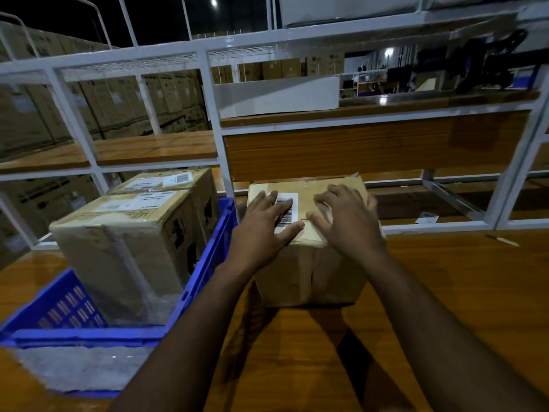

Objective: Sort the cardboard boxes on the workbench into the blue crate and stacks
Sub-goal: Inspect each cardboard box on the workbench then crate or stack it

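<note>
A glossy orange-brown wooden table (430, 292) is carrying a blue slatted plastic crate (205, 269) at the left, which is holding two taped brown cardboard boxes (124, 242). Just right of the crate, a third brown cardboard box (309, 269) is standing on the table. The left hand (267, 227) and right hand (347, 221) are resting flat on its top, fingers spread, the left covering a white barcode label (286, 211).

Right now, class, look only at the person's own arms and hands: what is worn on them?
Nothing is worn that shows. The left hand and right hand have no gloves, rings or watch, and both forearms are unsleeved as far as the frame's bottom edge.
</note>
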Action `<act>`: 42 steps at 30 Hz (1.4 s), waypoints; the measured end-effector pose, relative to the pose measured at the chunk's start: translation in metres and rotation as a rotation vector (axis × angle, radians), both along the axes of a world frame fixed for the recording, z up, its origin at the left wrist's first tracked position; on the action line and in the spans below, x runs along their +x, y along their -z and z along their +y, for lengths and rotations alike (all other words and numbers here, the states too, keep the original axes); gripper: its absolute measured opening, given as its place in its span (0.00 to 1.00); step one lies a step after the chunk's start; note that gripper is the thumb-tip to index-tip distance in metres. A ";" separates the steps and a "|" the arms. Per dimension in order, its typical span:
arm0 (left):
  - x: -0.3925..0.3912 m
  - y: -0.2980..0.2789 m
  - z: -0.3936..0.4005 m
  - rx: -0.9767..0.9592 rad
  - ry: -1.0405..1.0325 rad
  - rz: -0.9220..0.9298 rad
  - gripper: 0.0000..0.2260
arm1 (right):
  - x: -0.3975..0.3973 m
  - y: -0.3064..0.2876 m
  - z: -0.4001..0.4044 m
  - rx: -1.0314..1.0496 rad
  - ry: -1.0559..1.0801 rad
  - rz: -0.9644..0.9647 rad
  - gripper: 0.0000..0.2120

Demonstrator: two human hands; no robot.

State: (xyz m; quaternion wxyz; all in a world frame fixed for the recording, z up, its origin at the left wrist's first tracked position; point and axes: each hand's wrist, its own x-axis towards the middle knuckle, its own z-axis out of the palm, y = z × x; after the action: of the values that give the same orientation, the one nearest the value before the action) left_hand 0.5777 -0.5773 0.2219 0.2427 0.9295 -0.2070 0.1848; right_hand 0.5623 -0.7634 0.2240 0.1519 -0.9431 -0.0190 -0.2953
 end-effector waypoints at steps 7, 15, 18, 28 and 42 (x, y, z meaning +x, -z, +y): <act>0.012 -0.002 0.000 -0.013 -0.011 0.048 0.30 | 0.015 -0.004 -0.001 0.050 0.032 0.041 0.20; -0.002 0.020 0.003 -0.383 -0.161 0.090 0.46 | 0.002 0.008 -0.004 0.223 0.224 0.028 0.46; -0.011 0.028 0.004 -0.509 -0.194 0.116 0.41 | -0.007 0.010 -0.002 0.267 0.254 -0.027 0.46; 0.001 0.053 0.010 -0.536 0.019 0.247 0.27 | -0.029 0.019 -0.005 0.300 0.335 -0.275 0.51; 0.013 0.079 0.001 -0.644 -0.206 0.568 0.55 | -0.068 0.110 0.062 0.172 -0.103 -0.250 0.12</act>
State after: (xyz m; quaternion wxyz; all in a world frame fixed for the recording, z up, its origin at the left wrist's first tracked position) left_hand 0.5908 -0.5761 0.1431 0.5475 0.8363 0.0300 0.0002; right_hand 0.4945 -0.7019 0.1140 0.2435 -0.8802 -0.0608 -0.4027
